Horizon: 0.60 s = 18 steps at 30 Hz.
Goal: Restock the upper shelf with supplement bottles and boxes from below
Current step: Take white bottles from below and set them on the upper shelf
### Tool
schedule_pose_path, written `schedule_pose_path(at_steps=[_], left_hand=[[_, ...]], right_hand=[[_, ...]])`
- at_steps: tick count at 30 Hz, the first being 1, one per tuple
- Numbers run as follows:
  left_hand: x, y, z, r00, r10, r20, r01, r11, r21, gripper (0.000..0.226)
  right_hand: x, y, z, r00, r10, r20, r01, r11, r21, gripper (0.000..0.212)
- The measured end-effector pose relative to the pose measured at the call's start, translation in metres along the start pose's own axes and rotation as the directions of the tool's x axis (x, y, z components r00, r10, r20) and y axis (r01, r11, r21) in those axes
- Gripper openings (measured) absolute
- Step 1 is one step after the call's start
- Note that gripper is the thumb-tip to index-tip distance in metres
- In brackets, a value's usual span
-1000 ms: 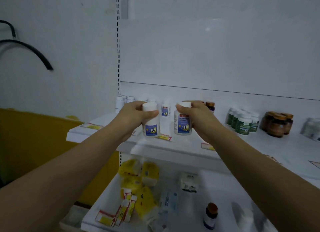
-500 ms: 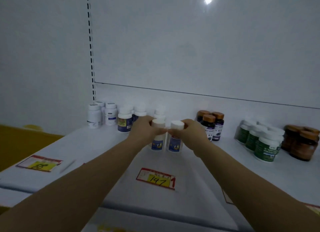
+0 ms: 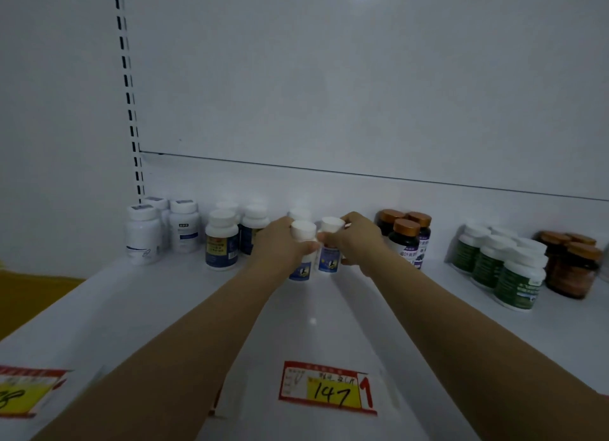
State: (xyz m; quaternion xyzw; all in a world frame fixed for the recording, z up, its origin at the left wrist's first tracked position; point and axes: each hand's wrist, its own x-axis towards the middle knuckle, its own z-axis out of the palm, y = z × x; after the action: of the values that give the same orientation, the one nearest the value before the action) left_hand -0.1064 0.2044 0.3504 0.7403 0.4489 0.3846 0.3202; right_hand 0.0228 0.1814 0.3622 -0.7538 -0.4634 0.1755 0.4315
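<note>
Dim light falls on a white upper shelf (image 3: 164, 309) backed by a plain white panel (image 3: 329, 78), with a slotted upright (image 3: 127, 78) at upper left and a strip of yellow surface (image 3: 33, 295) at the left edge. Two bare arms reach in from the bottom of the frame to mid-shelf. The left hand (image 3: 280, 246) has its grip closed round the left bottle (image 3: 300, 271), and the right hand (image 3: 359, 239) grips the right bottle (image 3: 329, 256). Both bottles are white-capped and blue-labelled, and they stand side by side with their bases at the shelf surface.

Left of the hands stand blue-labelled bottles (image 3: 221, 246), then plain white bottles (image 3: 143, 236). To the right are dark bottles with copper caps (image 3: 407, 239), partly hidden by the right hand, then green-labelled bottles (image 3: 517, 282) and amber jars (image 3: 571, 269). A red-and-yellow price tag (image 3: 328, 389) marked 147 lies at the front between the forearms, and a second tag (image 3: 26, 391) lies at lower left.

A second ago the pair hung at the shelf's front edge, with the lower shelf in view. Half a second ago they were already together at mid-shelf, and now they sit nearer the back row.
</note>
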Motion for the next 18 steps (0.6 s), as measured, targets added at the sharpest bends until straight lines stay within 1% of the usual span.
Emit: schedule_pose_path(at_steps=[6, 11, 15, 18], left_hand=[[0.012, -0.005, 0.007, 0.999, 0.021, -0.034, -0.022, 0.999, -0.030, 0.037], [0.015, -0.007, 0.006, 1.000, 0.023, -0.014, -0.023, 0.999, -0.022, 0.036], [0.016, -0.008, 0.005, 1.000, 0.022, -0.001, -0.022, 0.999, -0.046, 0.036], [0.016, -0.006, 0.004, 1.000, 0.028, 0.009, -0.027, 0.999, -0.030, 0.035]], right_hand=[[0.020, 0.000, 0.008, 1.000, -0.012, -0.016, 0.012, 1.000, 0.010, 0.040], [0.031, 0.003, 0.009, 0.999, -0.031, 0.009, 0.031, 0.999, -0.010, 0.043], [0.034, 0.003, 0.010, 1.000, -0.022, -0.004, 0.022, 0.999, -0.043, 0.051], [0.035, 0.003, 0.010, 0.999, -0.051, -0.013, 0.051, 0.998, -0.040, 0.052]])
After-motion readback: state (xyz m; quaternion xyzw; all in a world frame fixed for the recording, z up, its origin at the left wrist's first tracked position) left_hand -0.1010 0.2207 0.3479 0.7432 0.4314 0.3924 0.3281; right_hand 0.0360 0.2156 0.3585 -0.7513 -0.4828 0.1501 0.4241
